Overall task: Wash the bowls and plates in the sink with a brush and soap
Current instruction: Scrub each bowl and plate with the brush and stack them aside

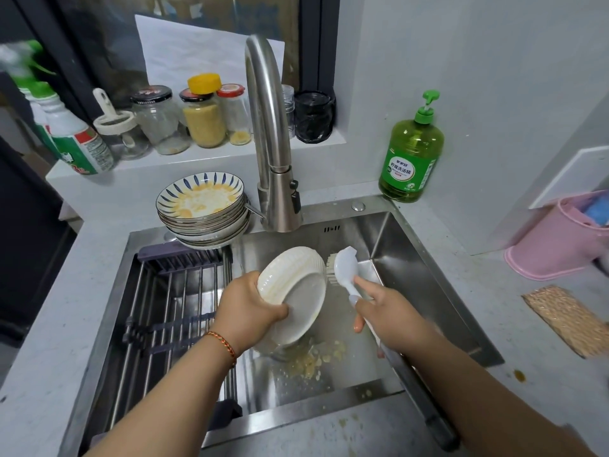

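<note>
Head view: steel sink (pixel 425 258) sunk in speckled grey counter (pixel 461 324).

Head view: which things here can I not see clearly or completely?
- White bowl: only the underside shows; the inside faces away, and the left hand covers part of the rim.
- Brush: the bristles sit behind the bowl, and the right hand covers the handle.
- Stack of plates: only the top plate's face shows.
- Spray bottle: blurred at the left edge.
- Pink bin: cut by the right edge.
</note>
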Demonstrator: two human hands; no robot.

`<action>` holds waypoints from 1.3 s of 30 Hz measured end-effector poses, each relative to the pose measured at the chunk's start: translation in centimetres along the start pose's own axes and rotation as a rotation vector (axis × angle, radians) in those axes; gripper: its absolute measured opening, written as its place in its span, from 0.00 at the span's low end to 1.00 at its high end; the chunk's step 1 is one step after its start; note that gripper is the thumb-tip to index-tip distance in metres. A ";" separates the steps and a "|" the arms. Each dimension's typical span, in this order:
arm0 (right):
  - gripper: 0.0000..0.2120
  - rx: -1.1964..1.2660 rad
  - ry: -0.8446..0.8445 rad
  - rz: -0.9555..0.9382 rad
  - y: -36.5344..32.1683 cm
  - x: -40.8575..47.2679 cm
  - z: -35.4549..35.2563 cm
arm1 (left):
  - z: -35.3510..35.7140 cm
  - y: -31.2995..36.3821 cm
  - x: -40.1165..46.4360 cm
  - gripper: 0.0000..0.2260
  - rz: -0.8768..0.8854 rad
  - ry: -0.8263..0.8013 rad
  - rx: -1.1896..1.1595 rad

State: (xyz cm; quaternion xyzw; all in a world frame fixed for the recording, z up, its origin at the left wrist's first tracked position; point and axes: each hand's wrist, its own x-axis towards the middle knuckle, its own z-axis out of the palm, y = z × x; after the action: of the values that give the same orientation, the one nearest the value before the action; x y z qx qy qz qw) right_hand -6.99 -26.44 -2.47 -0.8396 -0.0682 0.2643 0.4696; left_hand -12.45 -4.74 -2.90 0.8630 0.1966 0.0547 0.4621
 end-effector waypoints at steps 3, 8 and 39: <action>0.25 0.006 0.010 0.000 -0.3 0.6 -0.2 | 0.4 -0.2 -0.1 0.13 0.000 -0.003 0.030; 0.23 -0.020 -0.023 0.005 -1.1 1.0 0.5 | 0.9 -0.4 -0.3 0.16 0.008 -0.019 0.043; 0.25 -0.421 -0.126 -0.262 -5.3 -3.4 3.5 | 0.5 -0.5 -1.4 0.13 0.038 -0.010 -0.058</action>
State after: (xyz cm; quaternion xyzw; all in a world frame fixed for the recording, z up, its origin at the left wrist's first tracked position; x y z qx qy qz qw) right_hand -10.94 -22.07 1.72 -0.8848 -0.2590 0.2328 0.3096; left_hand -13.80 -5.39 -3.47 0.8531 0.1762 0.0649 0.4868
